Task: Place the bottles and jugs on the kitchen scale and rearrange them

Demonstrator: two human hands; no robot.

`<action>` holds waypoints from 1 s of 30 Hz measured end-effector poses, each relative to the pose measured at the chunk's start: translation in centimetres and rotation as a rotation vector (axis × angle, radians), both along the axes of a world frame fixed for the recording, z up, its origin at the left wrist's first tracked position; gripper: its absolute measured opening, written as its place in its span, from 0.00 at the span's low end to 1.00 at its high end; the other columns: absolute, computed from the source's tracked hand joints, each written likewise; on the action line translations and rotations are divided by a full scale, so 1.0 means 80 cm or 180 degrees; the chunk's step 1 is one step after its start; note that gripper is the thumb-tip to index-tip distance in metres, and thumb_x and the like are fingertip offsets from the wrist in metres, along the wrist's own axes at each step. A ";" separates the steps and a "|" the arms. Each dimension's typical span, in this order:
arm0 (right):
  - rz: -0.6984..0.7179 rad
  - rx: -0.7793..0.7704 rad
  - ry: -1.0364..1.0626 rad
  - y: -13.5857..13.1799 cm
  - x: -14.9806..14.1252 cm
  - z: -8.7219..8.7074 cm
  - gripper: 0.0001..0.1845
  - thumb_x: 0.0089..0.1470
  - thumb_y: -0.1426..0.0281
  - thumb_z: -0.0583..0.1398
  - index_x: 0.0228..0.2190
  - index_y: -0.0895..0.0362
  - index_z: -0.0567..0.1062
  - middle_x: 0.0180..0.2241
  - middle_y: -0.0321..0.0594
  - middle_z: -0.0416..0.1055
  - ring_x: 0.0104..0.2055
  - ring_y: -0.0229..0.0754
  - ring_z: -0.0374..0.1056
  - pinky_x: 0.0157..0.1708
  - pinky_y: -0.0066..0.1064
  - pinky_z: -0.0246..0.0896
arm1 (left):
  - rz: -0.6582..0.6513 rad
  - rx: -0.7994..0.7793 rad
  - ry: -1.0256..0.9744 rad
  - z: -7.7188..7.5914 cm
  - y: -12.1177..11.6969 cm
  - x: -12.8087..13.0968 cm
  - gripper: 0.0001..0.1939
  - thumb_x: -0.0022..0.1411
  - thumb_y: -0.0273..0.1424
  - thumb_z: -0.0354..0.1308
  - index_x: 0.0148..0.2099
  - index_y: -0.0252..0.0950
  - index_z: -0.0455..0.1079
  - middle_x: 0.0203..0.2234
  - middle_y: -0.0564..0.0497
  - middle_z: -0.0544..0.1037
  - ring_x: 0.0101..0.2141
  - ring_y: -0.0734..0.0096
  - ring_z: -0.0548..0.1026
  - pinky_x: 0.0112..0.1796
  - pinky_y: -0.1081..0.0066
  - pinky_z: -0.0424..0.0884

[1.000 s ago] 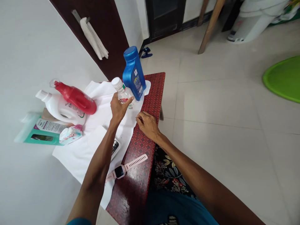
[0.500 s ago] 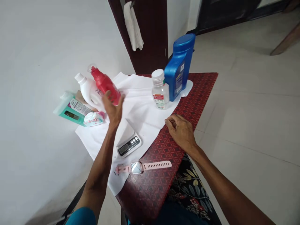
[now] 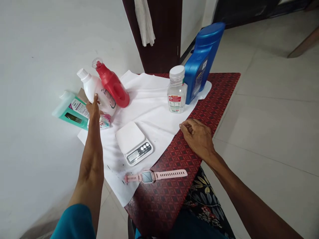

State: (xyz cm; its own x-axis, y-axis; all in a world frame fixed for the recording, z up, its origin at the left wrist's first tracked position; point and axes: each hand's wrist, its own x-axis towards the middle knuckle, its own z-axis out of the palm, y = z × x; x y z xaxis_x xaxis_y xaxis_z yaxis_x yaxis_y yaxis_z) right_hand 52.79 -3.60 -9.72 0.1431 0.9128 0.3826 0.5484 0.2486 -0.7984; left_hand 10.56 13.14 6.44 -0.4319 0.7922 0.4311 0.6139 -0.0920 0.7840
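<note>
Head cam, inventory: both hands in view, table [image 3: 157, 202] w/ red patterned top, white cloth [image 3: 149, 109] spread over part of it.

1. L hand [image 3: 92, 108]: at white btl [image 3: 91, 87], thumb up against its side; far fingers hidden, can't tell if grip is closed.
2. White btl: far L end of cloth, nr wall; white cap, printed label partly covered.
3. Red btl [image 3: 114, 87]: just R of white btl, clear cap.
4. Green container [image 3: 63, 116]: L of hand, nr wall, white label.
5. Pink-and-white pack [image 3: 105, 121]: partly behind L forearm.
6. R hand [image 3: 198, 136]: nr table's R edge, fingers curled in, nothing seen in them.
7. Scale [image 3: 131, 136]: white, mid-cloth, btwn the hands; display too small to read.
8. Watch [image 3: 147, 177]: pink strap laid out straight, part on cloth, part on bare table.
9. Clear jar [image 3: 176, 93]: upright, white lid, red/white/green label.
10. Blue btl [image 3: 199, 71]: just behind jar, to its R.
11. Towel [image 3: 145, 26]: white, hanging in front of dark door [image 3: 164, 46].
</note>
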 end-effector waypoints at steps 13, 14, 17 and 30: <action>-0.0009 0.0017 -0.0068 -0.001 0.000 0.002 0.10 0.64 0.66 0.59 0.28 0.50 0.70 0.31 0.41 0.75 0.31 0.46 0.69 0.38 0.40 0.66 | 0.0750 0.0696 -0.1163 -0.011 -0.024 0.082 0.20 0.70 0.41 0.64 0.32 0.43 0.57 0.16 0.66 0.57 0.20 0.81 0.58 0.27 0.69 0.60; -0.0007 -0.0001 -0.0069 -0.001 0.000 0.003 0.10 0.64 0.66 0.60 0.28 0.50 0.70 0.31 0.41 0.75 0.31 0.46 0.69 0.38 0.40 0.66 | 0.0732 0.0750 -0.1178 -0.010 -0.032 0.080 0.21 0.69 0.42 0.65 0.32 0.43 0.57 0.16 0.66 0.57 0.20 0.81 0.57 0.27 0.69 0.61; -0.0001 -0.0065 -0.0087 -0.001 0.000 0.005 0.10 0.64 0.66 0.60 0.29 0.50 0.70 0.32 0.42 0.75 0.31 0.46 0.70 0.39 0.40 0.67 | 0.0615 0.0999 -0.1191 0.000 -0.059 0.076 0.24 0.64 0.48 0.68 0.31 0.43 0.58 0.16 0.65 0.56 0.20 0.79 0.57 0.26 0.67 0.62; -0.0051 -0.0091 -0.0122 0.001 -0.001 0.001 0.09 0.62 0.65 0.61 0.29 0.49 0.71 0.33 0.44 0.77 0.32 0.48 0.71 0.41 0.43 0.68 | -0.0394 0.1117 -0.1043 0.067 -0.226 0.089 0.37 0.48 0.58 0.75 0.23 0.41 0.52 0.15 0.62 0.49 0.17 0.79 0.51 0.22 0.70 0.62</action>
State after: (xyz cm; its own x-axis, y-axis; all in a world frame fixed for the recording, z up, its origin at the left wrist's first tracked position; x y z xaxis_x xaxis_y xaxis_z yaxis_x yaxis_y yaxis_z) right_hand 52.72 -3.49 -9.63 0.1435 0.9211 0.3618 0.5824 0.2169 -0.7834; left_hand 17.70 -4.91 11.77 -0.5011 0.6775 0.5384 0.3081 -0.4418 0.8426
